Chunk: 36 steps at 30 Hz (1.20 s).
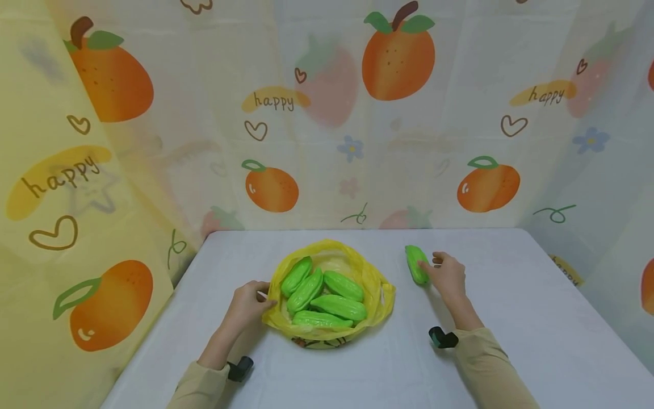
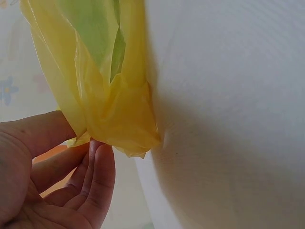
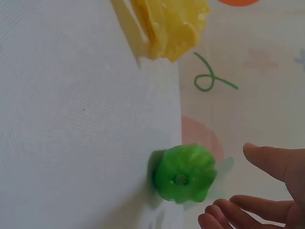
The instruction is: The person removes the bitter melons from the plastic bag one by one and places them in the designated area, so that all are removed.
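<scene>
A yellow plastic bag (image 1: 385, 295) stands with its mouth wide on the white table, several bright green ridged gourds (image 1: 339, 307) lying inside. At its left rim my left hand (image 1: 248, 304) pinches the plastic; the left wrist view shows the bag's edge (image 2: 119, 124) between thumb and fingers. To the right of the bag, a single green gourd (image 1: 416, 264) lies on the table. My right hand (image 1: 448, 276) is beside it, and in the right wrist view thumb and fingers are spread, apart from this gourd (image 3: 186, 173).
The white-covered table (image 1: 388, 369) ends at a back edge against a fruit-printed curtain (image 1: 327, 153). Similar curtains hang at the left and right. A small black device sits at each wrist.
</scene>
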Motion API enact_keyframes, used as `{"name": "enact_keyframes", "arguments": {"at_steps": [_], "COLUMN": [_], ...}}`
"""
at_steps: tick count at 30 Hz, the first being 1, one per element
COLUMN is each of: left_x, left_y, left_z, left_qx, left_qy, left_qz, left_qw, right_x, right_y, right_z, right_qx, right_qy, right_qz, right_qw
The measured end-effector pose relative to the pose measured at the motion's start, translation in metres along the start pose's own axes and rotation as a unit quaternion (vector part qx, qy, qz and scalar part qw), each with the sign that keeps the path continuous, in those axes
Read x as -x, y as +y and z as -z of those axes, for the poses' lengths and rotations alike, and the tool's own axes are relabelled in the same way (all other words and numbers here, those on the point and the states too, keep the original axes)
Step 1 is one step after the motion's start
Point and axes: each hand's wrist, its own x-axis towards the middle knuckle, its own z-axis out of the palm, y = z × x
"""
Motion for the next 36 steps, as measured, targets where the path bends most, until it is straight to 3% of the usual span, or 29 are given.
{"name": "enact_keyframes", "arguments": {"at_steps": [7,19,36], "left_x": [0.000,-0.001,0.000], "left_y": [-0.001,-0.005,-0.002], "left_z": [0.000,-0.002,-0.001], "left_qx": [0.000,0.001,0.001], "left_qy": [-0.001,-0.001,-0.001], "left_qz": [0.002,0.002,0.001], "left_qw": [1.0000,1.0000,1.0000], "right_x": [0.003,0.016,0.019], "right_y": [-0.007,-0.029,-0.063], "right_z": [0.004,0.010,-0.010], "right_qx": [-0.013,-0.063,-0.089], "right_qy": [0.007,-0.016,-0.038], "right_qz": [0.021,0.045,0.079], "right_qw": [0.9997,0.9969,0.9921]}}
